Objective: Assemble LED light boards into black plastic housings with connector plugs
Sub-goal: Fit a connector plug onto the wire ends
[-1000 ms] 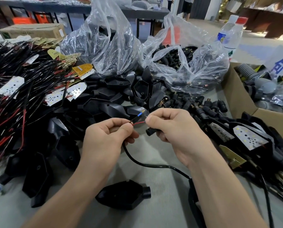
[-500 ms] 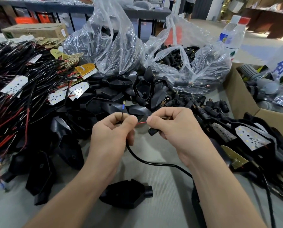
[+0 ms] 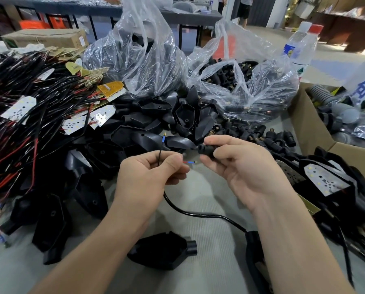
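Connector plug (image 3: pixel 206 148) is sitting just right of the frame's centre, where your right hand (image 3: pixel 245 172) is gripping it with thumb and fingertips curled round its black body. Your left hand (image 3: pixel 149 175) is closing on the end of a black cable (image 3: pixel 198 213), pinching its two thin leads between thumb and forefinger. The black lead (image 3: pixel 160 153) is standing up out of your fist with a blue-sleeved tip. The red lead (image 3: pixel 189 162) is pointing right, its blue-sleeved tip lying close to your right fingertips and just below the plug, not touching it.

From your left hand the cable is curving down across the grey table (image 3: pixel 198 187). It is running toward the lower right, where it is passing behind your right forearm.

A loose black housing (image 3: pixel 162 251) is lying at bottom centre, between your forearms. A pile of housings (image 3: pixel 147 132) is filling the middle of the frame, above your hands. Wired LED boards (image 3: pixel 29 115) are heaping up at the left. Two clear plastic bags (image 3: pixel 247 81) are slumping behind the pile, the right one holding more plugs. At the right a cardboard box (image 3: pixel 304 128) is standing open, and an LED board already seated in a housing (image 3: pixel 323 179) is lying below it.
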A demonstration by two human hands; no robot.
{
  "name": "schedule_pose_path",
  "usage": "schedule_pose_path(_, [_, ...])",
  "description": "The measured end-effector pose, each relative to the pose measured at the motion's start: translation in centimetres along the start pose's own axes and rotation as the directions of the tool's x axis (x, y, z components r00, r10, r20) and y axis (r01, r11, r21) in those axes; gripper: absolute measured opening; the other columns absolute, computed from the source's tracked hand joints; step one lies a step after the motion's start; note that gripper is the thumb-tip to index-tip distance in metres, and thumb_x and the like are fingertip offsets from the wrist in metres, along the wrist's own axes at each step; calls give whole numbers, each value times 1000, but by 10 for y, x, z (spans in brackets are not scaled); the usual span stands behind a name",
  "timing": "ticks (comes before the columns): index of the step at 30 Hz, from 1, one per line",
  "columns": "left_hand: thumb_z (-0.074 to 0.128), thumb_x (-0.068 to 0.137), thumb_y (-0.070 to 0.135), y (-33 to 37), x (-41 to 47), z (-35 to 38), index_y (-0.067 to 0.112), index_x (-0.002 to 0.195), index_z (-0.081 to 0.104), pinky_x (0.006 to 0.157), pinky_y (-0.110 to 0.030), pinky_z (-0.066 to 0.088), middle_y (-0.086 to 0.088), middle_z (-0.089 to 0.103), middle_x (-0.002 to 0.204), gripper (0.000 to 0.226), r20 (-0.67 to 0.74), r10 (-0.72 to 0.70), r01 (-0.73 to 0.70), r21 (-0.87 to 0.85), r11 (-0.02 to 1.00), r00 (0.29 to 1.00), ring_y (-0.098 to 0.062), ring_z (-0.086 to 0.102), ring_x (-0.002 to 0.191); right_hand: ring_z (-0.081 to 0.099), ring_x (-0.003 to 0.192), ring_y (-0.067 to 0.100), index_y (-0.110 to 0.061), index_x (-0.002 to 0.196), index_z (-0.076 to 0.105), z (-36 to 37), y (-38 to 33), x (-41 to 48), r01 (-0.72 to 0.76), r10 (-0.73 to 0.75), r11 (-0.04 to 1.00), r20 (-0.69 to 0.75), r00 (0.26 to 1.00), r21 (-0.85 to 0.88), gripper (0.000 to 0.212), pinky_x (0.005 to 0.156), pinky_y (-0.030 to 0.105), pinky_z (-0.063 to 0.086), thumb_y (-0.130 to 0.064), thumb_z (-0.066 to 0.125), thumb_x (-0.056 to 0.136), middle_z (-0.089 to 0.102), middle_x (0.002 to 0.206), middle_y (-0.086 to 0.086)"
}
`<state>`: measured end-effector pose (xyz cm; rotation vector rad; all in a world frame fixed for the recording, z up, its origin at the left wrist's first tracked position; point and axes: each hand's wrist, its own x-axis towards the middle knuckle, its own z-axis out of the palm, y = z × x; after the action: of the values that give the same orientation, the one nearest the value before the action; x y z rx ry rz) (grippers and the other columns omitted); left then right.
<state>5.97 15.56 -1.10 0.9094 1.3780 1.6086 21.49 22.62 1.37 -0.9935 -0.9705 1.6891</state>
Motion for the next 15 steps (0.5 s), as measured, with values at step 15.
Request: schedule_pose_path(15, [72, 92, 9, 3, -1, -3, 20, 73, 80, 63, -17, 56, -8, 79, 76, 24, -11, 40, -39, 43, 998, 999, -16, 75, 70, 59, 64, 21, -4, 83, 66, -4, -4, -4, -27, 45, 992, 141, 989, -123, 29, 57, 25, 48, 17, 48, 89, 63, 79, 16])
